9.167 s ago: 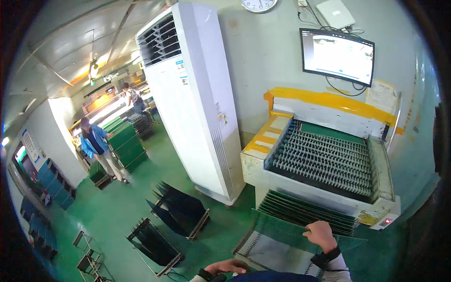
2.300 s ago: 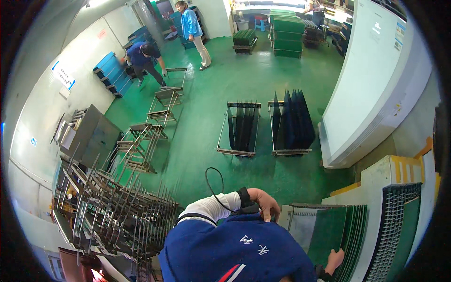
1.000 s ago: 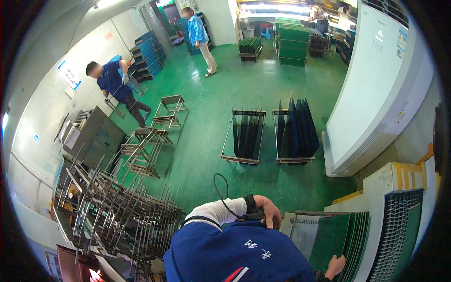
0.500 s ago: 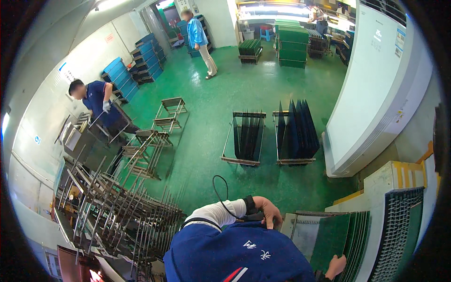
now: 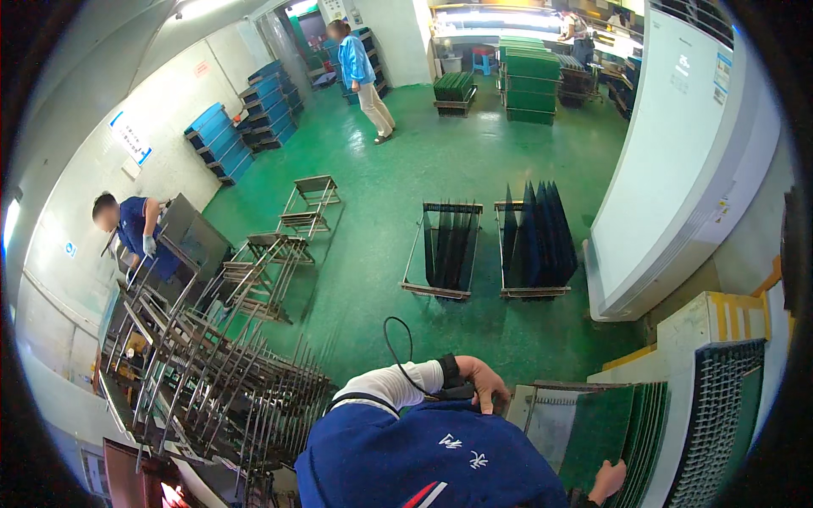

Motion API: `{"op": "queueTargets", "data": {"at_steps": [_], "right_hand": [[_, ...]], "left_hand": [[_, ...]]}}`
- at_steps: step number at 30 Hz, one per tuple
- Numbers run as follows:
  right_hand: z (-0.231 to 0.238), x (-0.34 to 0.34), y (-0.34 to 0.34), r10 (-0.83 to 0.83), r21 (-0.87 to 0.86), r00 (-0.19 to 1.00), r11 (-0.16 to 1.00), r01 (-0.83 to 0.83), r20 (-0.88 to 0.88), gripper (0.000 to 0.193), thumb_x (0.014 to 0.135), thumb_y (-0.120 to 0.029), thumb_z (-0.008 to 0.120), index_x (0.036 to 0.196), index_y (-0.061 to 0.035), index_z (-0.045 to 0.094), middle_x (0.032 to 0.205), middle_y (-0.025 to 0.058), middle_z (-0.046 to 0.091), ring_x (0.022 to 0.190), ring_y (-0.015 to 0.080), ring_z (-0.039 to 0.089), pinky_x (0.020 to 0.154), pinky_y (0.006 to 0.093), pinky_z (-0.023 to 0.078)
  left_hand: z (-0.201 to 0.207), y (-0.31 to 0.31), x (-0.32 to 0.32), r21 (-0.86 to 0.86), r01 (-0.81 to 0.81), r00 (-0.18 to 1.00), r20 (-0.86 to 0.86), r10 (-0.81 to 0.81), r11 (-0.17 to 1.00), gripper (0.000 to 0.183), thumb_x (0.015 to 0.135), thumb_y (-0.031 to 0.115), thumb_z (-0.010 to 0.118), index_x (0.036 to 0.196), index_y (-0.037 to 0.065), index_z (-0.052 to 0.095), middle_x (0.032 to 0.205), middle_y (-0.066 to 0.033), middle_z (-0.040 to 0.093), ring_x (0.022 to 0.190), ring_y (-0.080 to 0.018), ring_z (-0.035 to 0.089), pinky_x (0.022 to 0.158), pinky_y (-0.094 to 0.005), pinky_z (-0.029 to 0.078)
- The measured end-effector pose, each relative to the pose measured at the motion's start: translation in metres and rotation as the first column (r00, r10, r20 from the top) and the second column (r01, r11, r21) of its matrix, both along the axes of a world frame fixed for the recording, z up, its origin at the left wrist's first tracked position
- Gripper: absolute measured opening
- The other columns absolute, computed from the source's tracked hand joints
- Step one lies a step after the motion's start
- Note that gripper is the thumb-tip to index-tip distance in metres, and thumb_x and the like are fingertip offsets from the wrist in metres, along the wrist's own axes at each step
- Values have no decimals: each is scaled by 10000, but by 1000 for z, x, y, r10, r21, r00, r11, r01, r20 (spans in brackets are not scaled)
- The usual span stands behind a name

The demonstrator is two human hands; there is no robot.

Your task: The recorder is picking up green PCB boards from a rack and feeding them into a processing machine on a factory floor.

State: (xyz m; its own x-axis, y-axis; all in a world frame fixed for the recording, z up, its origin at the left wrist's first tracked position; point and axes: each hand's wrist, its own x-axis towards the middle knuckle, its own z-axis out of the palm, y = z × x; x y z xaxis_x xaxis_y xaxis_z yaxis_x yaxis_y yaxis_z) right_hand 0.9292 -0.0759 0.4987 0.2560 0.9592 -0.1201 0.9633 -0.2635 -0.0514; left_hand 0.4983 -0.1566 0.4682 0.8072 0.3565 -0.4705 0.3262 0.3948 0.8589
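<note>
My right hand (image 5: 607,481) is closed at the near edge of a thin green panel (image 5: 600,427), its fingers bent around the edge. The panel stands at the left end of a row of similar upright green panels (image 5: 648,432) in a rack (image 5: 523,415) at the lower right. My left hand (image 5: 484,383) is beside the rack's far left corner, thumb and fingers bent downward. What its fingertips hold, if anything, is hidden by my blue shirt. A black cable (image 5: 398,360) loops up from a dark piece near my left wrist.
Metal rack frames (image 5: 229,381) are piled at the left; a person in dark blue (image 5: 135,224) handles one behind them. Two racks of dark panels (image 5: 445,254) (image 5: 538,241) stand ahead on the green floor. A tall white cabinet (image 5: 677,169) rises on the right. Another person in light blue (image 5: 356,63) stands farther back.
The person in dark blue has moved left with a metal frame, toward the piled racks. The view has shifted slightly. My hands stay nearly where they were.
</note>
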Motion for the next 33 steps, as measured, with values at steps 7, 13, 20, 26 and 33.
{"op": "queueTargets", "data": {"at_steps": [7,13,20,26,33], "right_hand": [[26,4,-7,198,-96,975,974,-208,-105,419,851,-302,539,1062,59,564,1055,249,577,982,394,527,843,445,410],[19,5,-9,172,-95,981,979,-180,-87,439,841,-327,560,1061,52,579,1048,237,587,987,377,540,848,436,419],[17,4,-11,116,-161,990,979,-129,-84,464,861,-344,543,1133,32,556,1108,222,577,1031,359,538,874,423,420],[22,1,-8,130,-151,988,978,-141,-83,475,863,-344,538,1161,25,544,1144,216,565,1054,354,530,893,423,412],[-13,8,-1,24,-4,1000,1000,-24,14,352,754,-169,652,1063,-15,580,992,171,610,929,334,582,781,413,458]], "left_hand": [[16,-7,-3,-17,-35,994,103,36,999,642,700,383,757,1201,59,521,1080,-42,584,902,-150,552,661,-273,484],[5,-10,-15,-86,-75,992,96,83,993,591,720,384,737,1172,61,535,1060,-43,594,911,-159,556,706,-295,480],[-41,-33,-45,-115,-495,853,-255,456,861,472,755,379,703,1034,15,593,898,-71,631,799,-189,606,644,-314,506],[-149,-67,-97,4,-994,102,-346,933,110,336,787,299,680,865,-9,572,741,-80,587,565,-166,541,474,-308,448],[-171,-92,-111,85,-995,-93,-475,875,-60,304,815,275,633,874,-15,567,754,-94,597,572,-179,554,483,-325,457]]}}
